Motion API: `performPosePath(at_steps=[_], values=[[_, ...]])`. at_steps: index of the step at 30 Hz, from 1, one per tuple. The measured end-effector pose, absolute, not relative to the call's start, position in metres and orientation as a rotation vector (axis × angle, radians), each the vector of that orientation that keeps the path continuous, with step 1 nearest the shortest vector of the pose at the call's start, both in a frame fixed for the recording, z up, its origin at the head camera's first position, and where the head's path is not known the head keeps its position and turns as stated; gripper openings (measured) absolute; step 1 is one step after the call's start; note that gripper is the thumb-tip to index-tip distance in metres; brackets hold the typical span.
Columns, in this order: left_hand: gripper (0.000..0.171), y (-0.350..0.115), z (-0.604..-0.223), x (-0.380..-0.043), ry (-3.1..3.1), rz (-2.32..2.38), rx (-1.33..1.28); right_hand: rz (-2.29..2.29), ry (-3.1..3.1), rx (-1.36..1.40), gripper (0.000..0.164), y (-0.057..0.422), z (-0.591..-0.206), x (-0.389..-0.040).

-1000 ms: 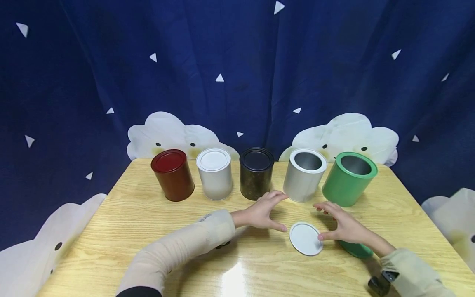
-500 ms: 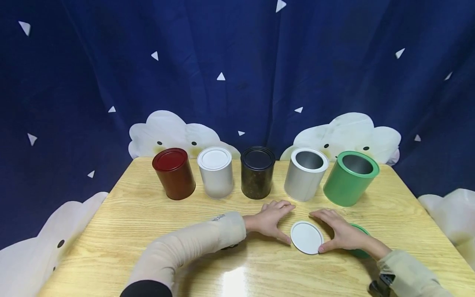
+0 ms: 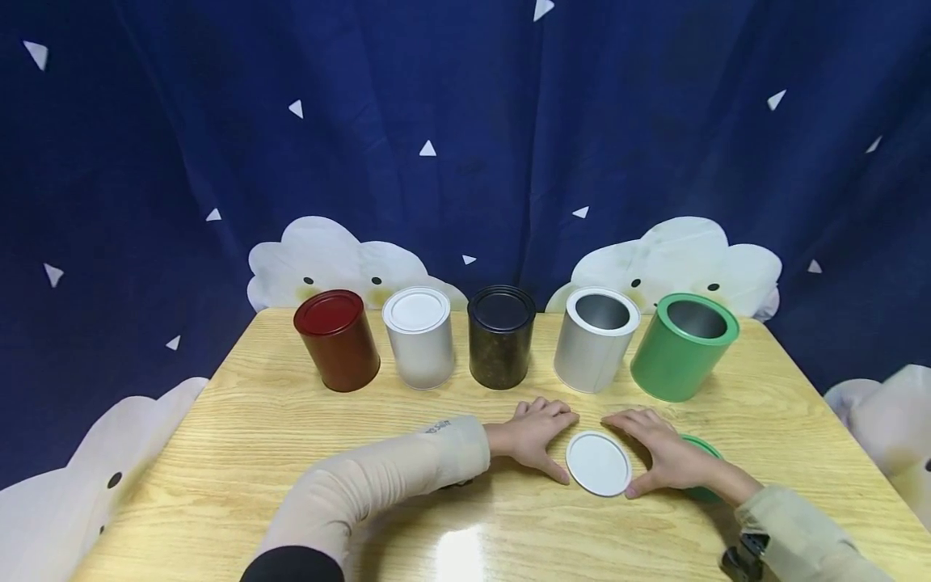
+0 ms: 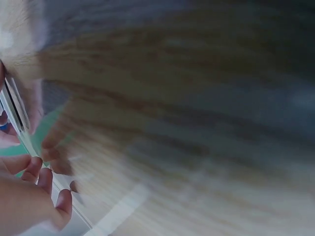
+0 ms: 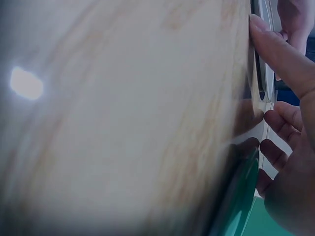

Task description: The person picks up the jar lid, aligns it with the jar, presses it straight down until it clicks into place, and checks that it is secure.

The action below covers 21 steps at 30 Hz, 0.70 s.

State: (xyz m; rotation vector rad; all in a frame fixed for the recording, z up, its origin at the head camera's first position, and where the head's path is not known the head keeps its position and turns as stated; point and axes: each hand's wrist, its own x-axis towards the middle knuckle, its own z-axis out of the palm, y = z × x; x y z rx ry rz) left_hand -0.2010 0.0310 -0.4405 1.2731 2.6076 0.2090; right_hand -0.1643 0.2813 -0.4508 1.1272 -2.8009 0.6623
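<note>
A round white lid point(image 3: 599, 463) lies flat on the wooden table between my two hands. My left hand point(image 3: 537, 436) is at its left side, thumb toward the near edge and fingers spread toward the far side. At the right, my right hand point(image 3: 665, 454) curves loosely beside it, the thumb tip at the lid's near right edge. In the right wrist view that thumb point(image 5: 283, 56) appears to touch the lid's rim. Partly hidden behind my right hand is a green lid point(image 3: 701, 446). The uncovered white can point(image 3: 592, 356) and green can point(image 3: 672, 360) stand behind.
Farther left, a dark red can point(image 3: 342, 352), another white can point(image 3: 422, 347) and a black can point(image 3: 500, 347) stand in the row with lids on. A blue curtain point(image 3: 465, 121) with clouds hangs behind the table point(image 3: 291, 436).
My left hand has moved right and nearer, from in front of the black can to the white lid. My right hand has shifted slightly left and lowered beside the lid. The cans stay put.
</note>
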Motion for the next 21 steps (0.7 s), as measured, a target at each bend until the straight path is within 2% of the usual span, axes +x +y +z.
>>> performPosePath(at_steps=[11, 21], values=[[0.079, 0.0347, -0.4398, -0.1990, 2.617, 0.124, 1.303, 0.680, -2.770, 1.225, 0.080, 0.2780, -0.4497, -0.1676], [0.075, 0.0358, -0.4376, -0.1963, 2.606, 0.106, 1.311, 0.713, -2.767, 1.214, 0.077, 0.2782, -0.4538, -0.1680]])
